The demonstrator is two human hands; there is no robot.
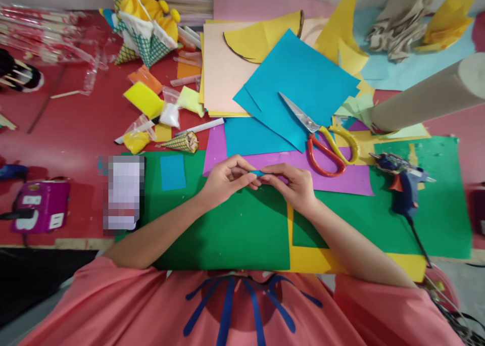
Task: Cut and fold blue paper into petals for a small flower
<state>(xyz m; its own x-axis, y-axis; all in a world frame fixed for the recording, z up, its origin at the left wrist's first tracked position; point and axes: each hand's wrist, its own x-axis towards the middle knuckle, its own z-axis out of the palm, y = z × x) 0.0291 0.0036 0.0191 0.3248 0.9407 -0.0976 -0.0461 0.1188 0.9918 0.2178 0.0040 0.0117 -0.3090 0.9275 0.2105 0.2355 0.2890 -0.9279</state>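
Note:
Between the fingertips of both hands is a small piece of blue paper point(258, 174), mostly covered by the fingers. My left hand point(231, 178) pinches its left end, and my right hand point(291, 182) pinches the right end. Both hands are above a green sheet point(227, 230), close to the edge of a purple sheet point(337, 179). A small blue paper rectangle point(173, 173) lies flat to the left of my left hand. Scissors point(314, 131) with one red and one yellow handle rest beyond my right hand, on blue sheets point(299, 78).
A glue gun point(407, 192) with a trailing cord lies at right, near a white paper roll point(428, 96). To the left are a phone point(123, 194) and a purple box point(41, 206). Small clay packets point(144, 99), a paper cone point(182, 142) and a marker point(204, 126) lie beyond.

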